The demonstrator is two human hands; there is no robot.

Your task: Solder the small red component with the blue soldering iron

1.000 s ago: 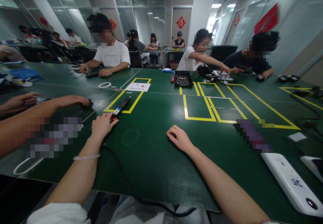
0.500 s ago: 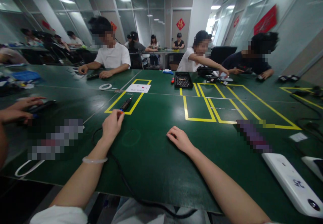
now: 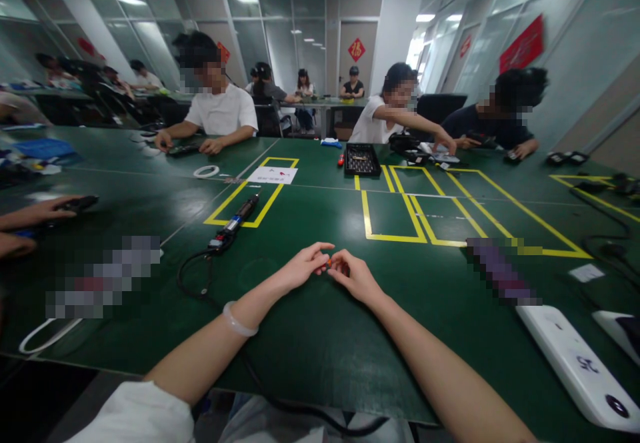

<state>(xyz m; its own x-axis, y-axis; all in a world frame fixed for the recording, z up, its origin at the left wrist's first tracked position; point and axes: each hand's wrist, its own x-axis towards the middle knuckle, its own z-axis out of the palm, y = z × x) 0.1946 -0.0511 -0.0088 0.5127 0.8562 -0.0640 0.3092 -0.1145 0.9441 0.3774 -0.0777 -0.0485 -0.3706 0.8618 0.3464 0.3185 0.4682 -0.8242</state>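
Observation:
Above the green table (image 3: 300,350), my two hands meet at the fingertips. My left hand (image 3: 304,266) has its thumb and fingers closed on a small orange piece (image 3: 329,264), with the index finger stretched over it. My right hand (image 3: 356,276) pinches at the same piece from the other side. The piece is mostly covered by fingers, so its kind does not show. To the left of my hands lies a slim black corded tool with a blue band, like an electric screwdriver (image 3: 235,222). Its tip points away from me, inside a yellow-taped outline.
A printed sheet (image 3: 273,175) lies beyond the tool. Farther off stands a black tray (image 3: 362,159) beside a small red item (image 3: 341,160). A white device marked 25 (image 3: 575,363) sits at right. A black cable (image 3: 183,280) loops at left. Co-workers sit around the table.
My left hand has left the area by the corded tool and moved right to my right hand, bringing the small orange piece. The tool stays on the table.

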